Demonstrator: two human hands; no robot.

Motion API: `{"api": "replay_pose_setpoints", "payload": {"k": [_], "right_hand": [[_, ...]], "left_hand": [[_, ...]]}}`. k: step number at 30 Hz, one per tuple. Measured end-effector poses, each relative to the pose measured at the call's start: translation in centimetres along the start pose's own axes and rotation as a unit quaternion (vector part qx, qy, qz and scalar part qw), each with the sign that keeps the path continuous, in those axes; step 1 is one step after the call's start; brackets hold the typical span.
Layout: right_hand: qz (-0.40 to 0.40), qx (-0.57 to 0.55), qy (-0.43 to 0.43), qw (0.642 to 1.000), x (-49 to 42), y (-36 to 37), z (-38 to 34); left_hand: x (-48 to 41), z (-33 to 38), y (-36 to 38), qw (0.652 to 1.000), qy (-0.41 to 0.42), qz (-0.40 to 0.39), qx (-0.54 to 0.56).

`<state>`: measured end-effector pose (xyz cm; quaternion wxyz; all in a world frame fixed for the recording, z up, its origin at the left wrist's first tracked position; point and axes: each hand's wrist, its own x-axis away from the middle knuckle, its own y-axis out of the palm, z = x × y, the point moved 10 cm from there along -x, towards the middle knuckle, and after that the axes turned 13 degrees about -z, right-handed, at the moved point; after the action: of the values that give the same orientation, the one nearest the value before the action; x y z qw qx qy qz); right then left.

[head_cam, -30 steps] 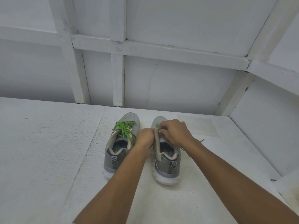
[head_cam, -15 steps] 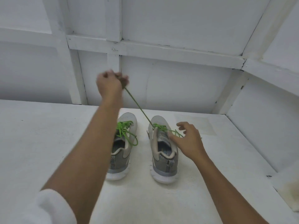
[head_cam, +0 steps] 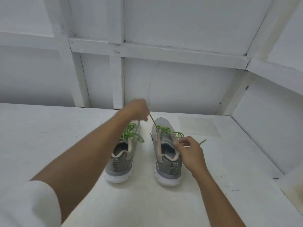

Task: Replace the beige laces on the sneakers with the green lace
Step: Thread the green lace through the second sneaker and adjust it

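Observation:
Two grey sneakers stand side by side on the white floor, heels toward me. The left sneaker carries a green lace that lies in loose loops over its tongue. The right sneaker has a green lace threaded near its toe. My left hand hovers above the gap between the shoes and pinches one strand of that lace, pulled taut. My right hand pinches the right sneaker's upper edge by the eyelets. A free lace end trails on the floor to the right.
A white panelled wall with wooden battens rises just behind the shoes. A low white ledge borders the floor on the right. A faint square patch marks the floor beyond the right sneaker.
My left hand has come down and to the right from its high pull, still with the strand. My right hand has closed onto the right sneaker's edge.

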<state>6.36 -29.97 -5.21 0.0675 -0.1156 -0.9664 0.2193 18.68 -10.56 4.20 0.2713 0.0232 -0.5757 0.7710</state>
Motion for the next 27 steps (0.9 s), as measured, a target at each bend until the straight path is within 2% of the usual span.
{"api": "replay_pose_setpoints", "payload": {"k": [3, 7, 13, 17, 22, 27], "right_hand": [[0.005, -0.002, 0.0, 1.0, 0.1, 0.2, 0.0], [0.006, -0.01, -0.001, 1.0, 0.2, 0.2, 0.1], [0.002, -0.003, 0.003, 1.0, -0.1, 0.1, 0.1], [-0.003, 0.018, 0.005, 1.0, -0.4, -0.1, -0.5], [-0.015, 0.046, -0.001, 0.999, -1.0, -0.4, -1.2], [-0.017, 0.062, 0.0, 0.998, -1.4, -0.1, -1.5]], "left_hand": [[2.4, -1.9, -6.8, 0.989, -0.019, 0.131, 0.069], [3.8, -3.0, -9.2, 0.97, -0.029, 0.197, 0.137], [4.5, -3.3, -9.2, 0.948, -0.001, 0.227, 0.225], [4.5, -1.8, -9.2, 0.951, 0.033, 0.198, 0.233], [6.0, -1.3, -11.4, 0.933, 0.044, 0.25, 0.256], [6.0, 1.3, -9.9, 0.96, 0.069, 0.192, 0.192]]}}
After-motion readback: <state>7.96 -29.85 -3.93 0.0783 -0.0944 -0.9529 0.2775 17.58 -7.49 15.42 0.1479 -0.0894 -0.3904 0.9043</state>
